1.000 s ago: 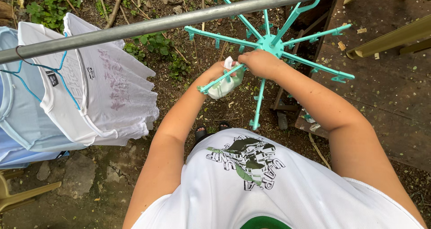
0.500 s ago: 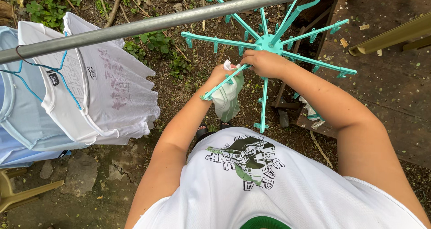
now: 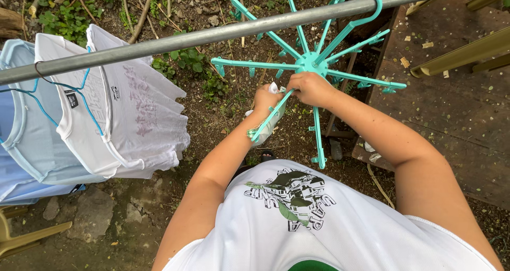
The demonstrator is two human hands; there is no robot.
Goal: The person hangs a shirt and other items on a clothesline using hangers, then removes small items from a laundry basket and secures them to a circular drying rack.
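Grey metal pole ran across the view; white shirts already hung from it at nine o'clock. At one o'clock from the body, a teal spoked peg hanger was hooked on the pole, most spokes bare, so pegging looked barely begun. Both hands met just below its hub. Left hand pinched a small white cloth against a spoke; right hand closed on the same spot, fingers curled. Cloth hung at six o'clock from that grip.
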